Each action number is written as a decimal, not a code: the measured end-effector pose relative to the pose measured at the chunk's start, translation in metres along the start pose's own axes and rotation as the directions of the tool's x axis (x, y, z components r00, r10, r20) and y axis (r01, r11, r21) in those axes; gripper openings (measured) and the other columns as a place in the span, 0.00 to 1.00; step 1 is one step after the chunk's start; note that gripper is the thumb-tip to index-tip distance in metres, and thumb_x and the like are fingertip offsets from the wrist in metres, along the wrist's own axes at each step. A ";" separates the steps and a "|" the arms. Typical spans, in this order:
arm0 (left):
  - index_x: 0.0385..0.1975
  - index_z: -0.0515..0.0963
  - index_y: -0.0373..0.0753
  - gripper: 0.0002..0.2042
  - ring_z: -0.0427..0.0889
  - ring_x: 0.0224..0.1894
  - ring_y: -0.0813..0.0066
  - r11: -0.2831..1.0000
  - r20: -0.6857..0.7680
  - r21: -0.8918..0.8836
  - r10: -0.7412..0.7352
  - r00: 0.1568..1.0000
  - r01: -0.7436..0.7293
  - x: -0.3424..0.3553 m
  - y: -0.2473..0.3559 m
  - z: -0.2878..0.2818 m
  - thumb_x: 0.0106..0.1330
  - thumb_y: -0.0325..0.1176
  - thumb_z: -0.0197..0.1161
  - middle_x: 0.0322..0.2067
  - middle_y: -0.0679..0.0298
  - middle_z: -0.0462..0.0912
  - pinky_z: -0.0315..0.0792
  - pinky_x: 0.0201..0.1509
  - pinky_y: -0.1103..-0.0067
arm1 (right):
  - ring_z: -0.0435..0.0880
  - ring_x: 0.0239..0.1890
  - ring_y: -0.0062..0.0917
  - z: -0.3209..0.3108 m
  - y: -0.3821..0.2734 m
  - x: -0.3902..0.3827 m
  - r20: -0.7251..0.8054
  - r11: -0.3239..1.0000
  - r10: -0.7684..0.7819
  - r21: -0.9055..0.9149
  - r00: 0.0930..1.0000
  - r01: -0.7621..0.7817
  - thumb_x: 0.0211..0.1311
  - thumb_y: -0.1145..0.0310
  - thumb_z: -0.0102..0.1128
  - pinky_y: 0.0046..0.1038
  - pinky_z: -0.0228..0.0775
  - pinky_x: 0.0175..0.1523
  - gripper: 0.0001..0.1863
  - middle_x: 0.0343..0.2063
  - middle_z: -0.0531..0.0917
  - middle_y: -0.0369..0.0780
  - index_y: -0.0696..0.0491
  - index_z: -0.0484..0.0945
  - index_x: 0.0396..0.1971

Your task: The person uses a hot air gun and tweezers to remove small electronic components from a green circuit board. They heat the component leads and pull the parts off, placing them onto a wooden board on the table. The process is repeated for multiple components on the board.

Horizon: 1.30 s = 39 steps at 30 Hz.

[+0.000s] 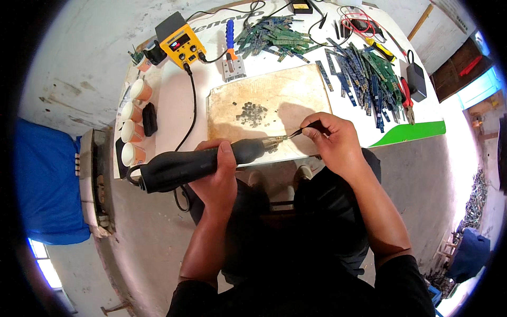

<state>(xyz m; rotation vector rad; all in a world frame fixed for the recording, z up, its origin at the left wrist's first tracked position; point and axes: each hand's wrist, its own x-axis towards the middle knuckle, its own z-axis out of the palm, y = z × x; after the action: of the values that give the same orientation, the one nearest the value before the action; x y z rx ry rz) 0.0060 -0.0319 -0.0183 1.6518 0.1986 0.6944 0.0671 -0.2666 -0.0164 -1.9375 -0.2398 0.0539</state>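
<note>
My left hand (pixel 219 174) is closed round the black handle of a hot air gun (pixel 179 168), whose metal nozzle points right over the near edge of a worn, tan board (pixel 224 100). In my right hand (pixel 338 142) are dark tweezers (pixel 295 133), pinched between thumb and fingers. Their tips meet the front of the nozzle; whether they grip anything small there, I cannot tell. Beyond the nozzle, several small dark chips (pixel 253 114) lie loosely heaped on the board.
A yellow hot air station (pixel 182 45) stands at the back left, its cable trailing nearby. Paper cups (pixel 133 131) line the left edge. Circuit board strips are piled at the back (pixel 277 37) and right (pixel 364 74), near red pliers (pixel 406 100) and a black adapter (pixel 416 82).
</note>
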 end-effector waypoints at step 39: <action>0.40 0.79 0.30 0.08 0.85 0.31 0.76 0.999 -0.008 0.009 -0.035 0.999 0.035 -0.001 0.000 -0.001 0.72 0.29 0.62 0.36 0.57 0.86 0.81 0.28 0.81 | 0.82 0.35 0.17 0.000 0.001 -0.001 0.057 0.988 -0.107 -0.106 0.993 0.112 0.66 0.80 0.66 0.21 0.74 0.44 0.05 0.32 0.87 0.39 0.58 0.82 0.40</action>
<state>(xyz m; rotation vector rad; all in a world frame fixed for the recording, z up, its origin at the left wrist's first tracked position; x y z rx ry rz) 0.0052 -0.0317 -0.0183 1.6504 0.2358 0.6741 0.0665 -0.2668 -0.0173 -2.0294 -0.3899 0.0184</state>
